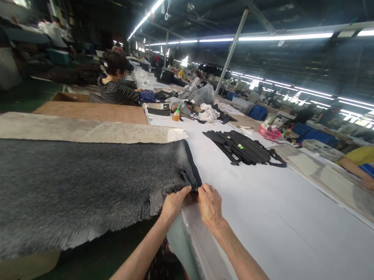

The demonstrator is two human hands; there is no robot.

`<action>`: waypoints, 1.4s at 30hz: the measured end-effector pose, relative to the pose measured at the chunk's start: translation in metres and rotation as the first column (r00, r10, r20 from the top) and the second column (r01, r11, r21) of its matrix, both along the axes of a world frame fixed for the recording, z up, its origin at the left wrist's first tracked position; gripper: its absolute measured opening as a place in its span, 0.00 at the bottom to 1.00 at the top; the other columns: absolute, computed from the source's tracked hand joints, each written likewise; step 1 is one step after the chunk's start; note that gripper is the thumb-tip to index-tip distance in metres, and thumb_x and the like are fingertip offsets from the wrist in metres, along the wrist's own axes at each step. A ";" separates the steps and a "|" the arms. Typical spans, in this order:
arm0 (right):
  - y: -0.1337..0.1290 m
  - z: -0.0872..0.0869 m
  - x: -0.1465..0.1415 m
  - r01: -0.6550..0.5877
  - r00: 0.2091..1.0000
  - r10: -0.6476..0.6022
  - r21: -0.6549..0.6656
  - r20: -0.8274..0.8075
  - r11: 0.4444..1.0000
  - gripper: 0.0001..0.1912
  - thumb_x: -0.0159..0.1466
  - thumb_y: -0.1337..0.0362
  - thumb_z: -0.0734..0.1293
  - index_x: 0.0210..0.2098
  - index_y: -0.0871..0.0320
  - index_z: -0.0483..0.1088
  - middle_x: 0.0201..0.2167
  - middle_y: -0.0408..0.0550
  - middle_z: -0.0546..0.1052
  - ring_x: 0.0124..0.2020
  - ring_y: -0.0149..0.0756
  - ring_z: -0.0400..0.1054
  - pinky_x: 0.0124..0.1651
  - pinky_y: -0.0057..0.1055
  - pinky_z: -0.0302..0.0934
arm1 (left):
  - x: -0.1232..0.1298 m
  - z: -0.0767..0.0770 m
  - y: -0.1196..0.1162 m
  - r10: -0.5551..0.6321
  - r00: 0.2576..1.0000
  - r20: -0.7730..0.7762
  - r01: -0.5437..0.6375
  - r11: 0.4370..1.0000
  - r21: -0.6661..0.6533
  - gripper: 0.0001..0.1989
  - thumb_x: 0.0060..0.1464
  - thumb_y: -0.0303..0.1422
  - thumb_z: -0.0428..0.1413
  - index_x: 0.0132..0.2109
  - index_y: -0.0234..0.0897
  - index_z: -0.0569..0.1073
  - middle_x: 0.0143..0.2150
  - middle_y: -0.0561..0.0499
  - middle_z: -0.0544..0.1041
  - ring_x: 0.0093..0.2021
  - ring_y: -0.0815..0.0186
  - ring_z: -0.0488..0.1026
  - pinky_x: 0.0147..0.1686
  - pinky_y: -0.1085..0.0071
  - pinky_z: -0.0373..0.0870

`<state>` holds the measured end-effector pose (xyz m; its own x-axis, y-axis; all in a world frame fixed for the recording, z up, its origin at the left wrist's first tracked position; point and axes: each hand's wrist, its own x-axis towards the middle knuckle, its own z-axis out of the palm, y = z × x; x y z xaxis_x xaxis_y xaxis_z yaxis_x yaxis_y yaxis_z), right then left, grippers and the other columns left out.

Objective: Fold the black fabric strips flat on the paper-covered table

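A long piece of dark grey knitted fabric (65, 174) stretches from the left edge to the middle, with a black band along its right end. Its near side hangs over the table edge in ruffles. My left hand (174, 202) is closed on the near corner of the fabric, thumb on top. Close beside it, my right hand (210, 203) pinches the end of the black band with bent fingers. The fingertips of both hands are partly hidden by the cloth and the knuckles.
The white table (286, 226) carries a stack of black fabric pieces (241, 146), an orange bottle (176, 114) and crumpled plastic bags (201, 95). A co-worker in a striped top (116, 89) sits at the far left. Another person's yellow sleeve (360, 158) shows at right.
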<state>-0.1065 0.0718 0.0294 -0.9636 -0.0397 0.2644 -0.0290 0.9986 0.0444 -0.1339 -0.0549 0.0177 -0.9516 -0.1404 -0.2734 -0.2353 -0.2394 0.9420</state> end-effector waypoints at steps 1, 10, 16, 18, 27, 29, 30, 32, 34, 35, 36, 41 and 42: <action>0.000 0.005 -0.001 -0.013 1.000 0.014 0.029 -0.011 0.999 0.10 0.64 0.75 0.58 0.35 0.58 0.69 0.38 0.48 0.70 0.41 0.38 0.64 0.43 0.33 0.55 | 0.000 0.002 0.000 -0.014 1.000 0.001 0.014 1.000 -0.023 0.07 0.37 0.26 0.65 0.22 0.41 0.76 0.21 0.54 0.75 0.32 0.62 0.74 0.34 0.74 0.70; -0.006 0.038 0.000 -0.142 0.990 0.141 0.181 0.015 0.973 0.11 0.58 0.79 0.60 0.36 0.60 0.66 0.39 0.51 0.68 0.41 0.40 0.63 0.42 0.35 0.54 | 0.007 0.019 0.006 -0.005 1.000 -0.026 0.003 0.998 -0.067 0.04 0.42 0.29 0.64 0.24 0.34 0.78 0.26 0.48 0.78 0.33 0.60 0.74 0.34 0.72 0.70; -0.008 0.020 0.018 -0.051 0.994 0.035 0.153 0.106 0.987 0.12 0.61 0.79 0.57 0.38 0.60 0.68 0.39 0.52 0.70 0.41 0.41 0.65 0.43 0.36 0.56 | 0.025 -0.003 0.022 -0.025 0.998 0.064 0.013 0.983 0.184 0.10 0.46 0.32 0.62 0.22 0.29 0.76 0.21 0.45 0.74 0.22 0.65 0.71 0.24 0.72 0.68; -0.007 0.014 0.022 -0.030 0.993 0.012 0.149 0.119 0.988 0.13 0.62 0.78 0.57 0.40 0.60 0.67 0.40 0.53 0.70 0.41 0.41 0.66 0.42 0.36 0.57 | 0.031 -0.009 0.029 -0.045 0.993 0.105 0.006 0.939 0.343 0.11 0.47 0.33 0.61 0.24 0.27 0.76 0.21 0.44 0.74 0.19 0.67 0.69 0.20 0.73 0.66; -0.018 -0.004 0.030 -0.069 0.983 0.030 0.216 0.181 0.974 0.24 0.60 0.77 0.61 0.56 0.71 0.58 0.35 0.60 0.73 0.34 0.43 0.72 0.35 0.35 0.62 | 0.051 -0.028 0.036 0.003 0.981 0.194 -0.072 0.936 0.346 0.21 0.48 0.46 0.60 0.24 0.29 0.74 0.19 0.46 0.71 0.19 0.67 0.67 0.20 0.73 0.63; -0.021 -0.008 0.032 -0.075 0.984 0.037 0.217 0.173 0.973 0.24 0.61 0.77 0.59 0.57 0.71 0.57 0.34 0.61 0.73 0.33 0.43 0.72 0.34 0.34 0.62 | 0.055 -0.030 0.036 0.008 0.988 0.152 -0.060 0.937 0.343 0.22 0.44 0.49 0.62 0.24 0.31 0.73 0.19 0.48 0.70 0.20 0.67 0.67 0.20 0.73 0.62; -0.022 -0.008 0.033 -0.076 0.984 0.038 0.217 0.175 0.973 0.24 0.60 0.77 0.59 0.57 0.71 0.58 0.34 0.61 0.73 0.33 0.43 0.72 0.33 0.34 0.62 | 0.058 -0.031 0.036 -0.004 0.993 0.120 -0.039 0.934 0.355 0.23 0.42 0.51 0.62 0.25 0.31 0.72 0.19 0.49 0.70 0.20 0.67 0.67 0.20 0.74 0.62; -0.022 -0.006 0.034 -0.077 0.979 0.032 0.220 0.203 0.973 0.28 0.58 0.77 0.61 0.58 0.70 0.58 0.34 0.60 0.73 0.33 0.43 0.72 0.33 0.34 0.63 | 0.064 -0.032 0.035 -0.053 0.996 0.065 0.025 0.927 0.375 0.25 0.39 0.53 0.62 0.27 0.32 0.72 0.20 0.51 0.69 0.20 0.68 0.66 0.20 0.74 0.61; -0.020 0.000 0.035 -0.081 0.969 0.023 0.229 0.246 0.970 0.34 0.53 0.77 0.65 0.60 0.72 0.56 0.34 0.60 0.73 0.33 0.44 0.72 0.33 0.35 0.64 | 0.072 -0.031 0.032 -0.116 0.993 0.036 0.098 0.937 0.335 0.26 0.40 0.54 0.61 0.28 0.32 0.71 0.19 0.53 0.67 0.19 0.68 0.65 0.20 0.74 0.61; -0.019 0.005 0.034 -0.087 0.966 0.025 0.232 0.259 0.969 0.37 0.51 0.77 0.67 0.60 0.74 0.55 0.34 0.61 0.73 0.33 0.45 0.72 0.33 0.35 0.64 | 0.076 -0.029 0.029 -0.148 0.989 0.020 0.137 0.952 0.273 0.25 0.42 0.54 0.59 0.27 0.33 0.70 0.17 0.53 0.66 0.18 0.69 0.63 0.19 0.74 0.61; -0.018 0.010 0.033 -0.090 0.965 0.027 0.233 0.260 0.968 0.38 0.50 0.77 0.67 0.60 0.75 0.54 0.34 0.61 0.74 0.33 0.45 0.71 0.33 0.35 0.64 | 0.080 -0.027 0.025 -0.165 0.986 -0.010 0.164 0.970 0.181 0.23 0.45 0.53 0.57 0.26 0.33 0.70 0.16 0.54 0.64 0.17 0.69 0.61 0.19 0.74 0.60; -0.013 0.031 0.023 -0.080 0.981 0.029 0.263 0.192 0.961 0.32 0.53 0.79 0.63 0.58 0.69 0.59 0.34 0.59 0.74 0.32 0.43 0.72 0.33 0.34 0.63 | 0.076 -0.005 0.001 -0.205 0.829 -0.520 -0.106 0.856 -0.506 0.11 0.58 0.35 0.49 0.36 0.36 0.75 0.34 0.46 0.76 0.34 0.62 0.71 0.37 0.69 0.69; -0.013 0.033 0.022 -0.083 0.982 0.030 0.281 0.188 0.956 0.31 0.54 0.79 0.62 0.58 0.68 0.59 0.34 0.59 0.75 0.32 0.42 0.72 0.33 0.34 0.63 | 0.070 -0.002 -0.002 -0.265 0.766 -0.586 -0.198 0.769 -0.608 0.11 0.58 0.31 0.48 0.41 0.37 0.75 0.41 0.44 0.76 0.42 0.59 0.72 0.44 0.65 0.68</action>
